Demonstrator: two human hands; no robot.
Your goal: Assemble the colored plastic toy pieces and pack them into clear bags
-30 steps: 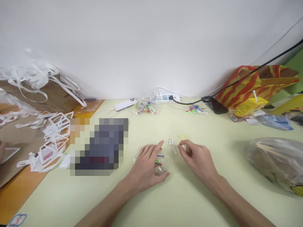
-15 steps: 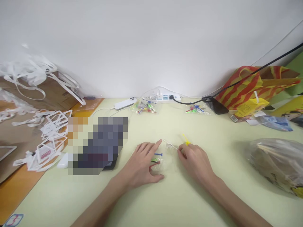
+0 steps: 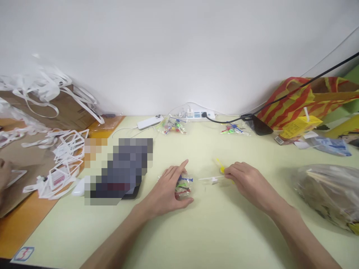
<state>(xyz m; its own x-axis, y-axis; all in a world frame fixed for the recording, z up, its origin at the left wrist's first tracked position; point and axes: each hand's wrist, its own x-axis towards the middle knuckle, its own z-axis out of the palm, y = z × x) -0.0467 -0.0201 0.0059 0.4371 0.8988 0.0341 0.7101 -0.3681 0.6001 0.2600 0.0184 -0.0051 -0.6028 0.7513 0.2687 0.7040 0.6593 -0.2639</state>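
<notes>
My left hand (image 3: 165,190) lies with its fingers and thumb spread around a small clear plastic bag (image 3: 185,185) of blue, green and red plastic pieces. The palm and fingers hide part of the bag. My right hand (image 3: 246,183) has its fingertips closed on one end of a thin white stick (image 3: 206,178), which points left above the table. A small white piece (image 3: 214,181) sits along or just under the stick; I cannot tell whether they are joined. Just beyond the right fingertips is a thin yellow plastic piece (image 3: 219,163), partly hidden by the hand.
Two more bags of coloured pieces (image 3: 174,127) (image 3: 234,129) lie near a power strip (image 3: 196,114) by the wall. A blurred dark flat object (image 3: 126,168) is at left, beside white straps (image 3: 66,157). A bulky plastic bag (image 3: 328,198) stands right. Another person's hand (image 3: 3,173) shows far left.
My right hand has moved right, and the white stick with it, now lying more level. My left hand stays spread at the bag, shifted slightly. Another person's hand has appeared at the left edge.
</notes>
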